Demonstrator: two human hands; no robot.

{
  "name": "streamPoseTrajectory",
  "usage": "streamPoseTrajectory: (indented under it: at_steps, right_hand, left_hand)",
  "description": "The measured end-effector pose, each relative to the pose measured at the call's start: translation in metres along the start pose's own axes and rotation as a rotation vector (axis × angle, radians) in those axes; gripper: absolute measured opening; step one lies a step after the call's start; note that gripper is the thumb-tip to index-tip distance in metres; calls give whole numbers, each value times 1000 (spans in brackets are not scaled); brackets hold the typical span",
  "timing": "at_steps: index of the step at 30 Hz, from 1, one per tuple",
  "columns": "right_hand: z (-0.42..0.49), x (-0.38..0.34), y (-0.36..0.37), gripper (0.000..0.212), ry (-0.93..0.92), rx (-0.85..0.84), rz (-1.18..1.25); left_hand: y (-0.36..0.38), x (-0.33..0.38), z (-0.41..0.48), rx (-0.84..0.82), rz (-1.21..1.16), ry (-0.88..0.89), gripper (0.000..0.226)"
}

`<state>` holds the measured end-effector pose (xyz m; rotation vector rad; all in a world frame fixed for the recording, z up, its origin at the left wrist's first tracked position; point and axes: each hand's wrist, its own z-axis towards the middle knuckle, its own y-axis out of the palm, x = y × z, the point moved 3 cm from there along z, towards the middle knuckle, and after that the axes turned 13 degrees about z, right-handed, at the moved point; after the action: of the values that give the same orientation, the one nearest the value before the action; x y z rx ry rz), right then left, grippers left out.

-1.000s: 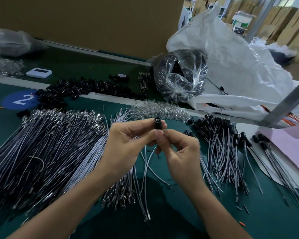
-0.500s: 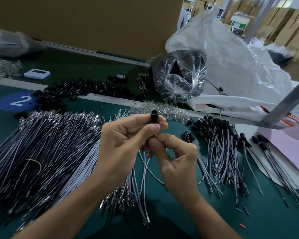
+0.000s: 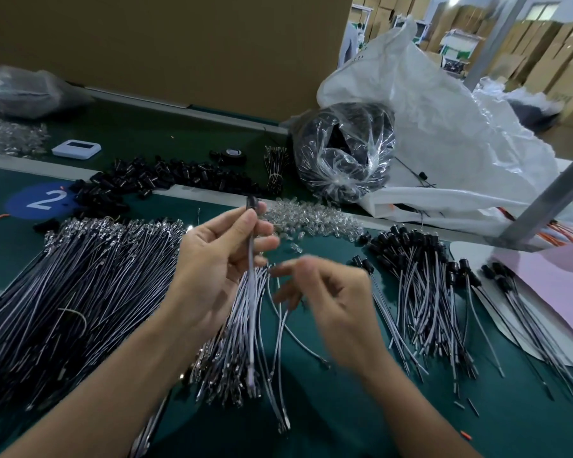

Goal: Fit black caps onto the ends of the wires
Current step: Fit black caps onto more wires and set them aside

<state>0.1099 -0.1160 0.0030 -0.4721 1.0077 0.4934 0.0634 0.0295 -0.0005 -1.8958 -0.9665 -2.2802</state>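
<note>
Over right edge of big grey bare-wire heap: noted left hand pinching thin grey wire upright; right hand beside, blurred, half-curled, hold unclear. On top end, small black cylindrical cap; may sit shallow, could slip off.

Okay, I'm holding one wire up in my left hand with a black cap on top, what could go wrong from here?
1. The left hand pinches the wire just below the black cap. Blur hides whether the cap is fully seated, so it might slip off.
2. The wire's tail hangs into the loose uncapped wires and may snag or drag some when you carry it to the capped pile.
</note>
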Motion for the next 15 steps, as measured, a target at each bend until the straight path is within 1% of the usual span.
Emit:
streamPoseTrajectory:
  at_steps: [1,3,4,5,7,11,13,15]
  right_hand:
    - [7,3,-8,26,30,55,-50]
    - [26,12,-28,16,82,132,-241]
    - [36,16,-35,21,125,127,-362]
    - [45,22,-40,29,177,95,-468]
    - [58,33,-41,38,253,-5,-593]
    - [71,57,-21,32,263,-170,-811]
    - [72,63,-15,30,239,-183,-882]
    - [72,65,-15,26,222,-169,-895]
  left_hand:
    - [-3,-1,2,3,11,-58,25]
    - [-4,-4,4,1,93,-152,32]
    - [-3,-6,5,-3,141,-178,35]
    - [-3,-8,5,-6,183,-198,36]
    - [-5,-11,5,-16,257,-230,34]
    - [-8,-16,3,-36,348,-230,26]
    - [-7,-15,2,-46,374,-217,25]
    - [-5,-14,2,-50,390,-196,28]
